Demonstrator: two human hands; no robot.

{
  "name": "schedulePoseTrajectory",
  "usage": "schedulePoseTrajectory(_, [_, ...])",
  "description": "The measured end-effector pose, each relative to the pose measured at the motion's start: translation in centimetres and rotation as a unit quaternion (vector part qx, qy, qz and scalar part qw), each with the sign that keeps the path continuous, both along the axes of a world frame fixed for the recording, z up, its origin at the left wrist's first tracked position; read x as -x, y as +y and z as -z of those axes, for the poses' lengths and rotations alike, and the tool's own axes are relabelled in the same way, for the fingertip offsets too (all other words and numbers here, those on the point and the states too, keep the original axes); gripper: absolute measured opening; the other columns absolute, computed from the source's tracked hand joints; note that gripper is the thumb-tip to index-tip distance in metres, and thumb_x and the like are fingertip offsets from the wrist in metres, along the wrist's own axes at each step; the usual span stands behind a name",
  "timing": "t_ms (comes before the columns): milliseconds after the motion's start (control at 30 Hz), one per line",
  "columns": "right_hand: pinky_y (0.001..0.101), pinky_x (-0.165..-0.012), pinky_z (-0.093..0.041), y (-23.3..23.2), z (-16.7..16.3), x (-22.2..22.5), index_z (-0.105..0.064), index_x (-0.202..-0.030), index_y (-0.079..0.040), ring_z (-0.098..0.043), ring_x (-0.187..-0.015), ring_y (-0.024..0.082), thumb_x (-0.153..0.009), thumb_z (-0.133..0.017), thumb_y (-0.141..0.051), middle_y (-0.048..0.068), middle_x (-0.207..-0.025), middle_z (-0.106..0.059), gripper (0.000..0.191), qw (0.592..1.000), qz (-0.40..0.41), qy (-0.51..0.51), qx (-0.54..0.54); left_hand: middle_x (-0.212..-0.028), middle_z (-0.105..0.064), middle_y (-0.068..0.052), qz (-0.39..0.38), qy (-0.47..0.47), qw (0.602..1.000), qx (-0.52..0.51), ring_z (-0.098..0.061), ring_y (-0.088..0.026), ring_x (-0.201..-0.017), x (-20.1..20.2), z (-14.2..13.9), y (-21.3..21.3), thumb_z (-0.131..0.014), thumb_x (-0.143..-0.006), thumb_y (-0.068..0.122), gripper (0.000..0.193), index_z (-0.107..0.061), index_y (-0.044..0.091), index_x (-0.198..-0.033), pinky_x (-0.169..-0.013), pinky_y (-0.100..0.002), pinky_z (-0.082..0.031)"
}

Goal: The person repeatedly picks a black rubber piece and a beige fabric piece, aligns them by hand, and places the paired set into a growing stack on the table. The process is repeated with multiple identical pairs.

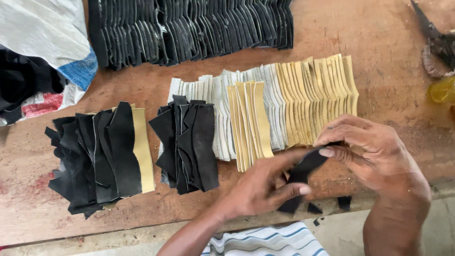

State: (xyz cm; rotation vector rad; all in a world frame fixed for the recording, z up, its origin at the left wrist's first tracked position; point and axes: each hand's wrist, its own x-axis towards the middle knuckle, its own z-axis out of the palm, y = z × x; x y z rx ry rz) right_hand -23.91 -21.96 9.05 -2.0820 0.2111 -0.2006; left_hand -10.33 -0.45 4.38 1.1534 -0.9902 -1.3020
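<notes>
Two hands work at the near edge of a worn wooden bench [379,42]. The left hand [258,187] and the right hand [374,154] both pinch one black leather strip [303,173], a narrow, curved, matte piece held between thumbs and fingertips just above the bench edge. Three small black offcuts [344,203] lie on the wood below it.

Four groups of cut pieces lie fanned on the bench: a long row of black pieces [189,28] at the far side, a row of overlapping white and tan pieces [289,104] in the middle, a black stack [187,144] overlapping that row's left end, and another black stack [95,156] further left with a tan piece showing under it. All share the same wavy outline; too many to count singly.

A woven white sack [42,33] lies at far left, dark scissors [438,40] at far right.
</notes>
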Motion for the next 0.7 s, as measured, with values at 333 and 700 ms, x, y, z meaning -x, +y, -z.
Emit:
schedulePoseTrajectory(333, [0.0342, -0.1, -0.056, 3.5, 4.2, -6.0, -0.074, -0.119, -0.023, -0.056, -0.119, 0.026, -0.087, -0.068, 0.004, 0.01, -0.131, -0.062, 0.042, 0.952, -0.018, 0.005, 0.307, -0.119, -0.073, -0.016, -0.341, 0.167, 0.922, -0.079, -0.075, -0.02, -0.093, -4.0, 2.6, 1.7, -0.05, -0.105, 0.013, 0.028, -0.057, -0.003, -0.127, -0.074, -0.032, -0.067])
schedulePoseTrajectory(700, [0.0385, -0.105, -0.053, 3.7, 5.4, -7.5, -0.067, -0.129, -0.014, -0.051, -0.126, 0.031, -0.083, -0.069, 0.006, 0.011, -0.141, -0.05, 0.051, 0.953, -0.068, 0.039, 0.293, -0.118, -0.07, -0.018, -0.344, 0.151, 0.923, -0.08, -0.073, -0.022, -0.089, -3.7, 3.5, 1.2, -0.05, -0.103, 0.003, 0.027, -0.051, -0.003, -0.13, -0.074, -0.032, -0.065])
